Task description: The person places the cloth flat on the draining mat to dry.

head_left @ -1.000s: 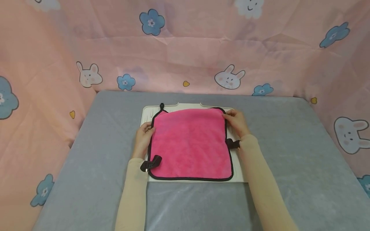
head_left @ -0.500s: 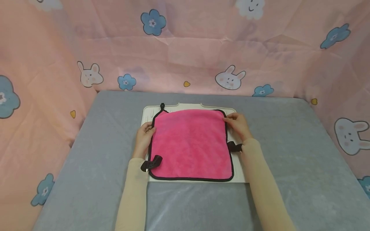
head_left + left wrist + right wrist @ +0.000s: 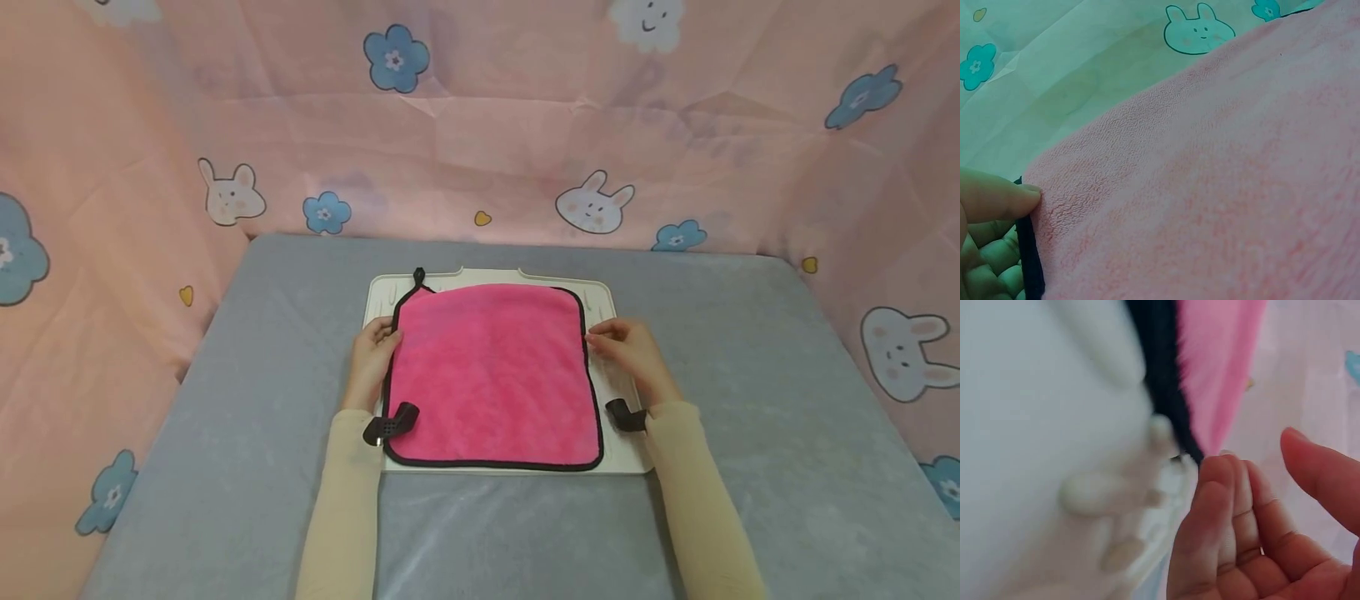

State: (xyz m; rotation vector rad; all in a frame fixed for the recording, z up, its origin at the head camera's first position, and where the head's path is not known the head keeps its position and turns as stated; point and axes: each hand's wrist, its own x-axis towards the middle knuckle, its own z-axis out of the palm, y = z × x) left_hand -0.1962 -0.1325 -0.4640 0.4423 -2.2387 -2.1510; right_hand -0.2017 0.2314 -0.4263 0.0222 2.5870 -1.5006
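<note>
A pink fleecy cloth (image 3: 495, 375) with black edging and a small corner loop (image 3: 419, 275) lies spread over a white plastic board (image 3: 626, 446). My left hand (image 3: 370, 360) pinches the cloth's left edge; in the left wrist view the thumb (image 3: 1022, 197) presses on top, with the other fingers beneath. At the right edge is my right hand (image 3: 637, 357), its fingertips close to the black edging. The right wrist view shows the thumb (image 3: 1325, 478) apart from the fingers (image 3: 1210, 512), with no cloth between them. Raised pegs (image 3: 1110, 494) stand on the board's surface.
A grey cloth-covered table (image 3: 750, 375) extends around the board. Pink printed curtains (image 3: 480, 142) rise behind it and on both sides. A black wrist camera mount (image 3: 392, 423) overlaps the cloth's lower left; another mount (image 3: 625, 415) hangs over the board's right side.
My right hand has let go of the cloth near its upper right corner and moved down and slightly outward along the right edge. The left hand and the cloth have barely moved.
</note>
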